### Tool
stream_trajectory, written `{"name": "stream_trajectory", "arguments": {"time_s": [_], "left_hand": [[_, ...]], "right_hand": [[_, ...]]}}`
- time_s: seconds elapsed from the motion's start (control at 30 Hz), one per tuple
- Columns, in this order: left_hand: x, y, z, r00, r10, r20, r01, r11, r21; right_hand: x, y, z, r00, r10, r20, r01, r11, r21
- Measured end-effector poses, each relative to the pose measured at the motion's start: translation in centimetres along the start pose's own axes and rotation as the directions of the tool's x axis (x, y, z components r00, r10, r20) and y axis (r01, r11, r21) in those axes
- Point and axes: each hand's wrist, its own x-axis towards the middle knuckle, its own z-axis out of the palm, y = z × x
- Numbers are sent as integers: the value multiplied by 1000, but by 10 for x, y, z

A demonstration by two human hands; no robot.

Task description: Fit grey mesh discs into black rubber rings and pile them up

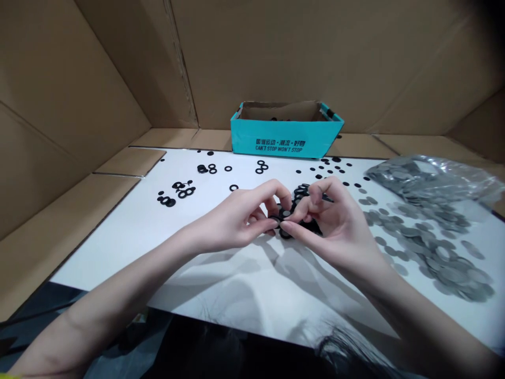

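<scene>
My left hand [232,218] and my right hand [331,226] meet at the middle of the white board [221,295]. Their fingertips pinch a black rubber ring with a grey metal disc in its centre [285,214]. The fingers hide part of it. Just behind and under my fingers lies a heap of black rubber rings [310,227]. Scattered grey metal discs [437,252] spread to the right of my right hand, apart from it.
A teal cardboard box [286,138] with an open top stands at the board's far edge. Loose black rings [181,190] lie at the left. A clear plastic bag of discs [430,179] sits at the right. Brown cardboard walls [276,58] surround the board.
</scene>
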Motion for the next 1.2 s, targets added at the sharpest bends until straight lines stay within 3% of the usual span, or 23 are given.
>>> {"name": "stream_trajectory", "arguments": {"time_s": [0.27, 0.4, 0.53, 0.63, 0.77, 1.0, 1.2], "left_hand": [[2, -3, 1, 997, 5, -73, -4, 1000, 12], [3, -4, 3, 992, 35, -120, -35, 999, -3], [1, 1, -1, 999, 31, -33, -30, 999, 38], [0, 3, -4, 1000, 14, 20, -16, 997, 80], [1, 2, -4, 1000, 5, -28, -3, 998, 58], [2, 0, 1, 992, 11, -122, -8, 1000, 28], [3, -4, 3, 984, 119, -129, -124, 992, -29]], "right_hand": [[2, 3, -6, 999, -31, 23, 35, 976, -215], [0, 1, -5, 1000, -14, 24, 18, 985, -171], [-3, -1, 0, 998, -60, -16, 59, 996, -62], [-5, 0, 2, 993, -115, -24, 112, 987, -119], [-3, 3, -1, 993, -112, 32, 116, 972, -205], [-1, 2, -4, 995, -98, -21, 91, 974, -208], [-2, 1, -4, 998, -56, -34, 54, 996, -64]]}}
